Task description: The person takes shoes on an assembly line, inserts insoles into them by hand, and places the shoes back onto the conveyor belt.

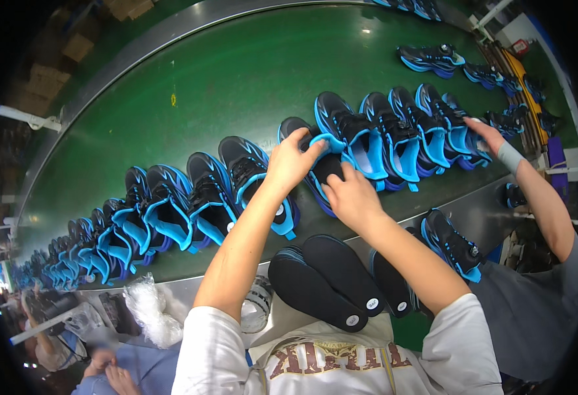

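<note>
A black and blue sneaker [320,191] stands on the green conveyor belt in front of me, toe pointing away. My left hand [290,161] is closed around its tongue and the front of its opening. At the heel end, my right hand [355,199] has its fingers curled into the opening. A dark surface shows inside the shoe, and what those fingertips pinch is hidden. Below my hands, near my body, lie black insoles [325,276] with round white stickers at one end. More of these insoles [391,283] lie partly under my right forearm.
A long row of similar sneakers [170,207] runs along the belt [236,72] to the left; several [404,135] stand to the right. A co-worker's hand [490,138] touches the right end. A clear plastic bag [152,309] and a tape roll [257,304] sit by the near edge.
</note>
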Demonstrator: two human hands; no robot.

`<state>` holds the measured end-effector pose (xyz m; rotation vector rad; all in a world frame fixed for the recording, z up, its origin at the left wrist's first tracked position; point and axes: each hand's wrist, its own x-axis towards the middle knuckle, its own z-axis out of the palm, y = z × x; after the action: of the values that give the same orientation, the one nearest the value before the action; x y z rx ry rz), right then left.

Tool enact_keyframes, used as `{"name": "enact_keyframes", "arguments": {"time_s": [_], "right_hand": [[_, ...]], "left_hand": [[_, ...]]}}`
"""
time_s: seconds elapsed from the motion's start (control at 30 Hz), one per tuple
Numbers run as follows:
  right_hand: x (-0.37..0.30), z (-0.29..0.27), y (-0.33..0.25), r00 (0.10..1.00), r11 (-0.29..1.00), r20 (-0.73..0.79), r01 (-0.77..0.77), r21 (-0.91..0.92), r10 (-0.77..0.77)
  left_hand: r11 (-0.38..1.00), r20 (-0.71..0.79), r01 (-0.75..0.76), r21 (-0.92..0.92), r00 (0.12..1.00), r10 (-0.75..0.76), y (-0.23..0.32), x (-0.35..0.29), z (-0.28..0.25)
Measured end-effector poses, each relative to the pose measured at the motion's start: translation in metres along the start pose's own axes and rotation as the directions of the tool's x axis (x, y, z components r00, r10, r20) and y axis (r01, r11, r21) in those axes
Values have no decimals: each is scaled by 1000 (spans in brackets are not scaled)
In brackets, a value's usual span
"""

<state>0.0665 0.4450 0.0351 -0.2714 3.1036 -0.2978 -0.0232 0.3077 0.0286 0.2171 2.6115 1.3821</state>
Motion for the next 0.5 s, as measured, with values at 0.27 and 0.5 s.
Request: {"name": "enact_keyframes", "arguments": {"time_s": [0.27,0.5], "right_hand": [[23,4,22,907,982,375,166,94,-190],[37,50,22,948,973,250,220,-68,-196]], "left_hand": [[985,55,94,-147,995,-86,-19,11,15],[978,154,88,-188,986,-59,-21,14,17]]}}
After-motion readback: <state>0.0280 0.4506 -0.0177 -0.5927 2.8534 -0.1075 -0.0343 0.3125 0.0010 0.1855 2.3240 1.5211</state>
